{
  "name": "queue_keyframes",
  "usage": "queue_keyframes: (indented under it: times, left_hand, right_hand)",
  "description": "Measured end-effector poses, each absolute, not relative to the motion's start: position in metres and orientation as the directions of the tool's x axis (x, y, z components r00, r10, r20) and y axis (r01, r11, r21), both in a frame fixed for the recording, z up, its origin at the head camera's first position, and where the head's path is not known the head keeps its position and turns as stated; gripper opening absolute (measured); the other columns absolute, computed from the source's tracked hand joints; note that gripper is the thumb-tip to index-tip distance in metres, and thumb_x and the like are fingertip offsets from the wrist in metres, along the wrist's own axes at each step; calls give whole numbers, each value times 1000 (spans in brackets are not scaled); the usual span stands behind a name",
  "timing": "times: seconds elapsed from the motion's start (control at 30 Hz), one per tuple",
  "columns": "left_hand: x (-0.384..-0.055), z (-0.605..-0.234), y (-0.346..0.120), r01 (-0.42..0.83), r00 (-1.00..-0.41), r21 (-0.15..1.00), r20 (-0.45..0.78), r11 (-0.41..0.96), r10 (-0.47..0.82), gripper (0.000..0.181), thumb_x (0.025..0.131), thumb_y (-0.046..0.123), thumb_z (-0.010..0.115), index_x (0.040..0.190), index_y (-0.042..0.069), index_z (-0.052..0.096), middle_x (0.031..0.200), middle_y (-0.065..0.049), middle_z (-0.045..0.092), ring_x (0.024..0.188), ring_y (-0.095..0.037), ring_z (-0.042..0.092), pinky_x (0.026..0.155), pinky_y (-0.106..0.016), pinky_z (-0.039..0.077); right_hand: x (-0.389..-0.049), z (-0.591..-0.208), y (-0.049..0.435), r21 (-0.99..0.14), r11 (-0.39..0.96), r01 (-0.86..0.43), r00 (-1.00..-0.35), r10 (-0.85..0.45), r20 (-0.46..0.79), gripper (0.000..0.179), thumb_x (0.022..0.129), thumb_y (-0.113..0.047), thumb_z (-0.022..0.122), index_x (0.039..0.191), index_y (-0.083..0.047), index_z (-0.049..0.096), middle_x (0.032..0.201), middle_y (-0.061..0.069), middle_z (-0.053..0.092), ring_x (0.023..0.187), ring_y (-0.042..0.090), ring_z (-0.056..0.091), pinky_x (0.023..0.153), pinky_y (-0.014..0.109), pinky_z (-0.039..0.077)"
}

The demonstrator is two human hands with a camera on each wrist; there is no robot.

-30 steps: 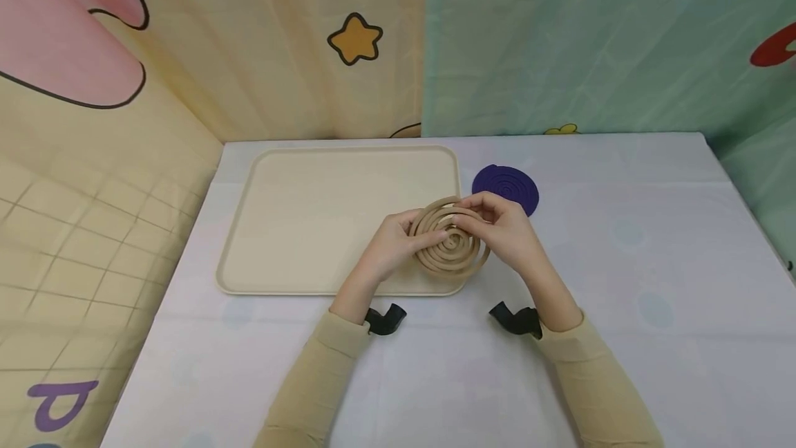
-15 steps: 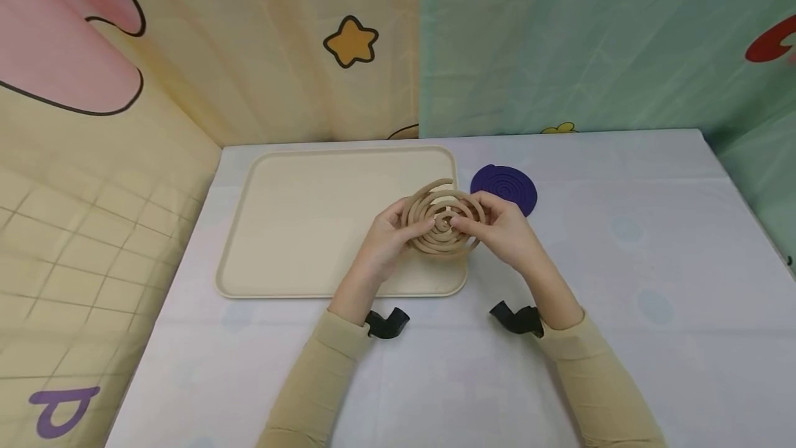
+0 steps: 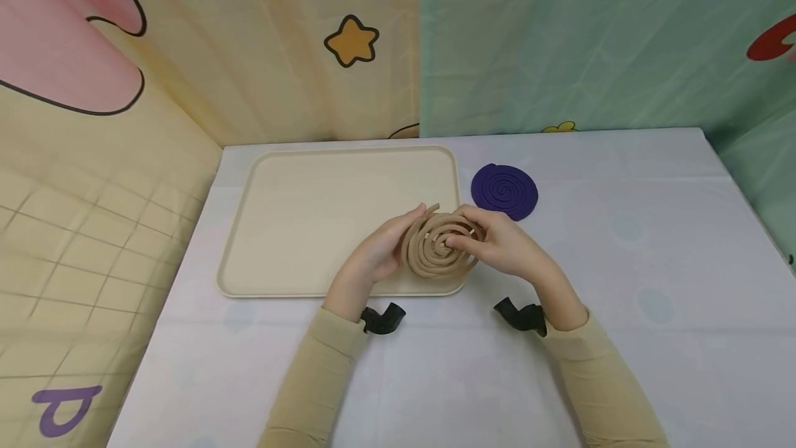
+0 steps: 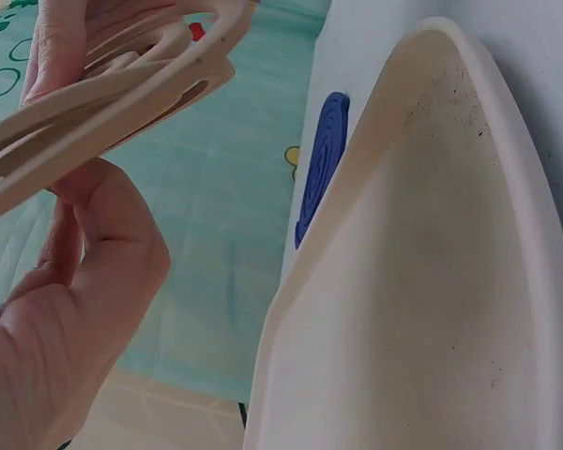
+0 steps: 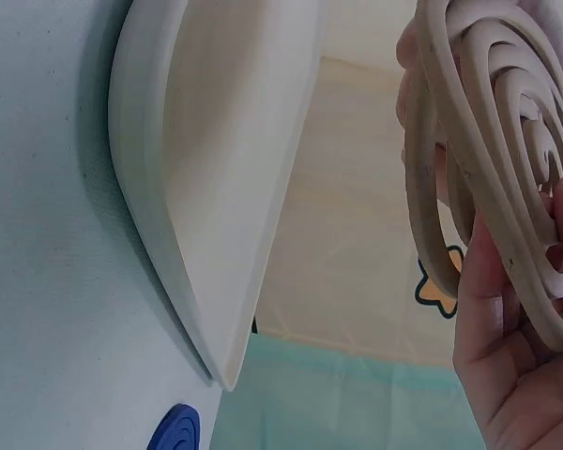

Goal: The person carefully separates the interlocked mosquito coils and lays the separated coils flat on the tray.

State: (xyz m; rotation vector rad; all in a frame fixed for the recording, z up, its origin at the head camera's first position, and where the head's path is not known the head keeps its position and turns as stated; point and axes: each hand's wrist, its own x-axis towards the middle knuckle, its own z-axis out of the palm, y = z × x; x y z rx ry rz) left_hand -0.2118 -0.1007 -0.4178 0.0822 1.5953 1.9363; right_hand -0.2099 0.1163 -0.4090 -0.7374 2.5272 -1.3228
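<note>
A tan mosquito coil point(image 3: 429, 249) is held up over the tray's front right corner, its spiral face turned toward me. My left hand point(image 3: 376, 252) grips its left rim, the thumb near the upper left edge and the other fingers mostly hidden by the coil. My right hand point(image 3: 506, 247) pinches the coil, thumb against the spiral's middle and fingers behind the upper right rim. In the right wrist view the coil point(image 5: 493, 112) shows layered rings, some standing apart from others. The left wrist view has the coil point(image 4: 122, 94) edge-on, above the left hand point(image 4: 103, 262).
Beneath and left of the hands lies a cream tray point(image 3: 311, 227) with a low raised rim. A dark purple coil point(image 3: 505, 191) rests flat on the white table point(image 3: 622, 261), right of the tray. Patterned curtains point(image 3: 528, 40) stand behind the table.
The coil rose slightly, then came down toward me. My left thumb has shifted from the spiral's face to its upper left edge; my right thumb stays near the middle.
</note>
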Motion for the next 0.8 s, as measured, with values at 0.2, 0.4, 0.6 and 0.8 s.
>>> queue_keyframes:
  times: [0.2,0.4,0.6,0.8]
  left_hand:
    - [-211,-418,-94,-385,-860,901,-272,-198,432,58,106,35,29,151,-3,31,145,-18,45,120,-17,54,94,-21,50]
    - [-208,-417,-86,-332,-920,854,-198,-400,339,58,108,33,25,155,1,17,161,-17,22,148,-28,24,122,-41,22]
    - [-204,-416,-79,-283,-949,799,-153,-531,276,60,108,36,24,157,7,10,163,-12,19,151,-26,21,123,-42,20]
    - [-200,-414,-74,-219,-971,820,-128,-528,204,50,108,34,26,146,3,32,149,-12,38,137,-22,41,113,-37,38]
  right_hand:
    - [-209,-410,109,-786,524,-328,-923,-357,147,39,88,-19,75,122,-7,60,98,8,64,83,20,56,71,31,49]
    - [-206,-414,98,-787,508,-350,-933,-113,341,58,82,-17,81,128,1,52,121,17,54,105,29,56,89,44,52]
    - [-201,-415,91,-686,546,-482,-839,-61,541,41,84,-13,79,116,3,59,118,20,54,107,31,52,89,43,50]
    - [-197,-412,85,-795,462,-392,-919,-152,365,47,86,-18,77,127,-3,58,125,14,55,106,25,57,83,39,55]
